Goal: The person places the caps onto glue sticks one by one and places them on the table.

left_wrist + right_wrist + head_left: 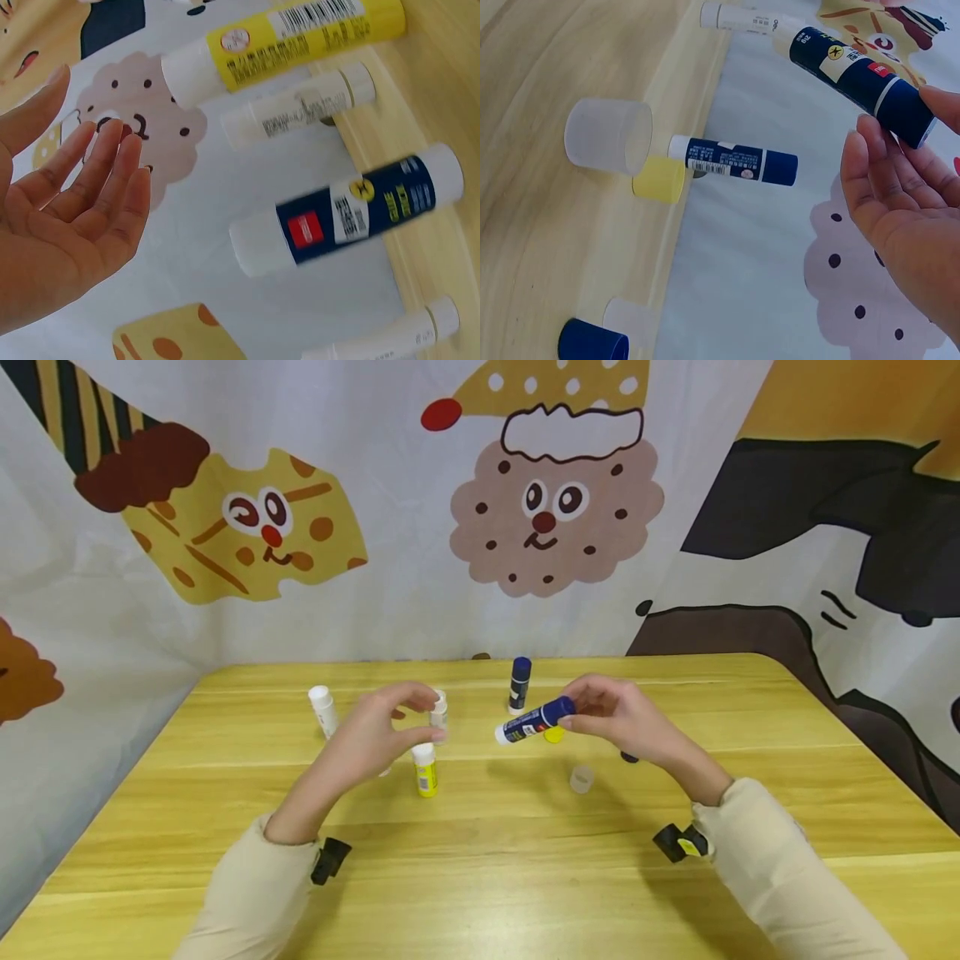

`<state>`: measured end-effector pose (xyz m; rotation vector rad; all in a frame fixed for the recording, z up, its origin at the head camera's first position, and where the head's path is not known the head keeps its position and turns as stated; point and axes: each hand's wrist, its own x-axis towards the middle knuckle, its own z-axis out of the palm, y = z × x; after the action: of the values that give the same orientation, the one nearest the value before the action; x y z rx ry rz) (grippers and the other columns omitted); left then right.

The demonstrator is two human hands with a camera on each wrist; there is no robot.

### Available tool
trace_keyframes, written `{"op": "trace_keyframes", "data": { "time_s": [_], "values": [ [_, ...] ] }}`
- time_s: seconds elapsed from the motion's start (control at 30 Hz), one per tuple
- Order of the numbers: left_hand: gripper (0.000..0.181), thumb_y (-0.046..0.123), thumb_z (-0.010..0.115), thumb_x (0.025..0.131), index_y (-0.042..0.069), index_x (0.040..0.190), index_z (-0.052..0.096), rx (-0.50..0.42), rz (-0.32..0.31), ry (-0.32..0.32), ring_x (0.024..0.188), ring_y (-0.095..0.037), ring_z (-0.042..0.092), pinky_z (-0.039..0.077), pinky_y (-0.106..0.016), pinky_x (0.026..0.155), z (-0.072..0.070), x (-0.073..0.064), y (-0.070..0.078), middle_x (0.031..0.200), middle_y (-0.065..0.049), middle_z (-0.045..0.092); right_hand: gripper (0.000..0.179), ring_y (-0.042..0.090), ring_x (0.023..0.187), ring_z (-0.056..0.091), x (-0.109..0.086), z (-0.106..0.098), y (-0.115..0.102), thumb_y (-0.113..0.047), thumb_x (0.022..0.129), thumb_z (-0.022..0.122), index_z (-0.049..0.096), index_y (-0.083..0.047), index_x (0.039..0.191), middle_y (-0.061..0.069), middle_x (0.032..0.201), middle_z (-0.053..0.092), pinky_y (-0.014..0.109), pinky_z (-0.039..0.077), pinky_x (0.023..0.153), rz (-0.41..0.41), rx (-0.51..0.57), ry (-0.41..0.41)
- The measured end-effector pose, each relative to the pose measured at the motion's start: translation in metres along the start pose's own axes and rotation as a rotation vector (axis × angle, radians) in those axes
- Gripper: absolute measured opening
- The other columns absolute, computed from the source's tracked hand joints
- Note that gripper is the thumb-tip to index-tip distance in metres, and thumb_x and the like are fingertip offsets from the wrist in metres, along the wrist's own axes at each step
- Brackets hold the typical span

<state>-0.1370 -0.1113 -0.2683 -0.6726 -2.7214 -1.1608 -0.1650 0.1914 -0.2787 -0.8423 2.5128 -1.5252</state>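
Observation:
My right hand (618, 714) pinches a blue glue stick (531, 722) by its blue cap end, tilted, with its white end pointing left. In the right wrist view, thumb and fingertips close on the cap. My left hand (375, 727) hovers with fingers spread and holds nothing. Beyond its fingertips stands a white glue stick (439, 722). A yellow glue stick (425, 770) with a white top stands just below that hand. The left wrist view also shows an uncapped navy glue stick (349, 210), mostly hidden behind the hand in the head view.
Another white glue stick (324, 710) stands at the left. A capped navy glue stick (519, 685) stands near the back edge. Loose caps lie at the right: a translucent cap (581, 779), a yellow cap (554, 734), a blue cap (592, 341) and a second translucent cap (630, 319).

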Motion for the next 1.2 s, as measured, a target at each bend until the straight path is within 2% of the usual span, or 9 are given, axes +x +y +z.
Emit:
{"op": "trace_keyframes", "data": {
  "time_s": [0.4,0.6,0.73,0.9,1.03,1.2],
  "values": [
    [0.035,0.015,0.072,0.079,0.002,0.109,0.061,0.017,-0.024,0.063,0.098,-0.028,0.057,0.045,-0.044,0.082,-0.016,-0.012,-0.022,0.104,-0.013,0.063,0.024,0.021,0.079,0.060,0.005,-0.012,0.005,-0.007,0.085,0.064,0.058,0.004,0.105,0.014,0.093,0.061,0.027,0.050,0.070,0.091,-0.104,0.047],
    [0.037,0.016,0.072,0.080,0.000,0.110,0.060,0.033,-0.064,0.069,0.099,-0.029,0.056,0.043,-0.044,0.084,-0.025,-0.018,-0.029,0.106,-0.015,0.062,0.024,0.025,0.081,0.059,0.010,-0.017,0.012,-0.009,0.086,0.064,0.057,0.004,0.105,0.015,0.092,0.061,0.031,0.049,0.069,0.135,-0.124,0.072],
    [0.037,0.017,0.070,0.081,0.000,0.112,0.059,0.033,-0.085,0.073,0.101,-0.031,0.055,0.043,-0.045,0.085,-0.032,-0.023,-0.034,0.108,-0.015,0.061,0.024,0.023,0.081,0.059,0.014,-0.021,0.018,-0.011,0.086,0.064,0.058,0.003,0.104,0.014,0.091,0.061,0.030,0.047,0.069,0.162,-0.143,0.085],
    [0.038,0.020,0.069,0.083,0.001,0.114,0.058,0.041,-0.106,0.087,0.101,-0.033,0.054,0.043,-0.044,0.085,-0.040,-0.027,-0.040,0.109,-0.017,0.060,0.022,0.023,0.084,0.059,0.019,-0.026,0.023,-0.011,0.086,0.064,0.058,0.002,0.103,0.014,0.093,0.060,0.033,0.048,0.073,0.172,-0.160,0.089],
    [0.040,0.019,0.069,0.082,0.000,0.114,0.057,0.050,-0.121,0.093,0.101,-0.033,0.055,0.044,-0.045,0.084,-0.043,-0.030,-0.047,0.109,-0.018,0.060,0.022,0.024,0.084,0.058,0.022,-0.028,0.025,-0.011,0.086,0.064,0.058,0.002,0.103,0.014,0.093,0.061,0.035,0.047,0.076,0.181,-0.181,0.091],
    [0.038,0.016,0.069,0.083,-0.001,0.114,0.056,0.053,-0.141,0.083,0.101,-0.032,0.055,0.045,-0.045,0.084,-0.044,-0.033,-0.056,0.109,-0.017,0.060,0.022,0.023,0.082,0.058,0.027,-0.032,0.027,-0.011,0.085,0.064,0.058,0.002,0.103,0.014,0.091,0.061,0.033,0.048,0.073,0.203,-0.196,0.099]
  ]
}}
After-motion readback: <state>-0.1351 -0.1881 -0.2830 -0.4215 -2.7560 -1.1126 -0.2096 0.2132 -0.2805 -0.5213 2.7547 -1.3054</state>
